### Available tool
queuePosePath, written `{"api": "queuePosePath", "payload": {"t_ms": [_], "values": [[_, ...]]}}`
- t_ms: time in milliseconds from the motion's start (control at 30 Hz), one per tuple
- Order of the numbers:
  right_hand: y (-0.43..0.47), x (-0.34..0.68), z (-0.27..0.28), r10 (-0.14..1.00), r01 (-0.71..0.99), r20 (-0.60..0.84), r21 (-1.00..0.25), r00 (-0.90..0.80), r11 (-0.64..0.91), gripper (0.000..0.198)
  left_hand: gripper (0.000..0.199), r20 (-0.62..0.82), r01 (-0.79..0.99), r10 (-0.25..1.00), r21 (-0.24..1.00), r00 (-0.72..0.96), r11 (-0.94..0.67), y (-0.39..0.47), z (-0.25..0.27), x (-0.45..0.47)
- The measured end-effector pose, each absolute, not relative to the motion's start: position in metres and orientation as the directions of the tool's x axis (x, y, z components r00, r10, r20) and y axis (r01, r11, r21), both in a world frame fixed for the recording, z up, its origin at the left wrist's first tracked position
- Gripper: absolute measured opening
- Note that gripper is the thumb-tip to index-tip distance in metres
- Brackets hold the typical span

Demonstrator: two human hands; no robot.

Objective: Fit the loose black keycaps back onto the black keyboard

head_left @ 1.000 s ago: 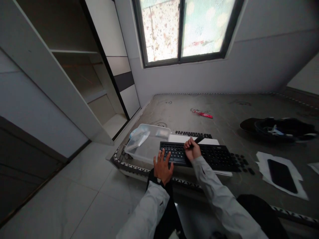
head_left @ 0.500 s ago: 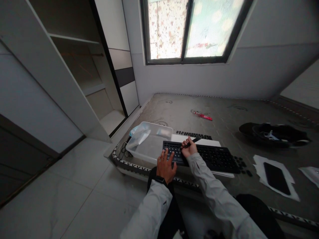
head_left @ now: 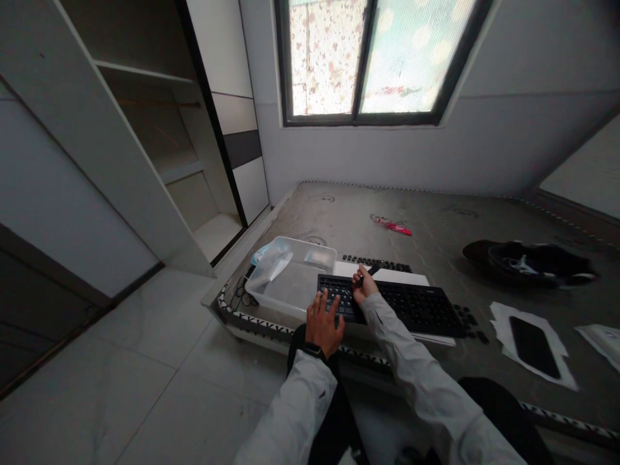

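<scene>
Black keyboard (head_left: 421, 307) in front of me, left hand (head_left: 325, 323) spread on it, right hand (head_left: 363, 284) clenched round a dark slim tool (head_left: 374, 267).
The keyboard lies over a white flat piece (head_left: 407, 278) near the mattress's (head_left: 339, 213) front edge. I judge it light and stiff, its keys smooth; its long frame edges should suit my grip best. My left grip is released, fingers resting at the left end; whether the tool's tip touches keys, I cannot tell. Loose keycaps (head_left: 469, 318) by the right end look easily scattered. A clear plastic bin (head_left: 293, 279) crowds the left; wider room lies on the far side, toward a small red item (head_left: 400, 228).
</scene>
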State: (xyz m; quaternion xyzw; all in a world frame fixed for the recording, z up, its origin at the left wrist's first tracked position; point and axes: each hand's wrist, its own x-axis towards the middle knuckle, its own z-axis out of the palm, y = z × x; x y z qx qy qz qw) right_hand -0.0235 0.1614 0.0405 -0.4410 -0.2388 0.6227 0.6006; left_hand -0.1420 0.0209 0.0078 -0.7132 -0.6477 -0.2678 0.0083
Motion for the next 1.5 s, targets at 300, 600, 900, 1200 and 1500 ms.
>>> {"api": "queuePosePath", "payload": {"t_ms": [300, 600, 900, 1200, 1500], "values": [[0.164, -0.039, 0.036, 0.924, -0.538, -0.313, -0.829, 0.219, -0.153, 0.045, 0.054, 0.402, 0.934, 0.916, 0.324, 0.009, -0.151, 0.019, 0.01, -0.142], [0.169, -0.041, 0.031, 0.964, -0.494, -0.216, -0.862, 0.156, -0.113, 0.046, 0.053, 0.406, 0.931, 0.914, 0.333, -0.001, -0.147, 0.02, 0.009, -0.14], [0.162, -0.033, 0.031, 0.992, -0.459, -0.097, -0.887, 0.081, -0.049, 0.052, 0.053, 0.409, 0.937, 0.912, 0.318, -0.001, -0.141, 0.02, 0.011, -0.14], [0.167, -0.04, 0.022, 0.989, -0.392, -0.106, -0.918, 0.104, -0.058, 0.051, 0.052, 0.406, 0.937, 0.914, 0.319, 0.002, -0.144, 0.02, 0.01, -0.14], [0.164, -0.045, 0.018, 0.978, -0.212, -0.042, -0.977, 0.203, 0.002, 0.044, 0.052, 0.4, 0.937, 0.916, 0.322, -0.003, -0.137, 0.02, 0.01, -0.139]]}}
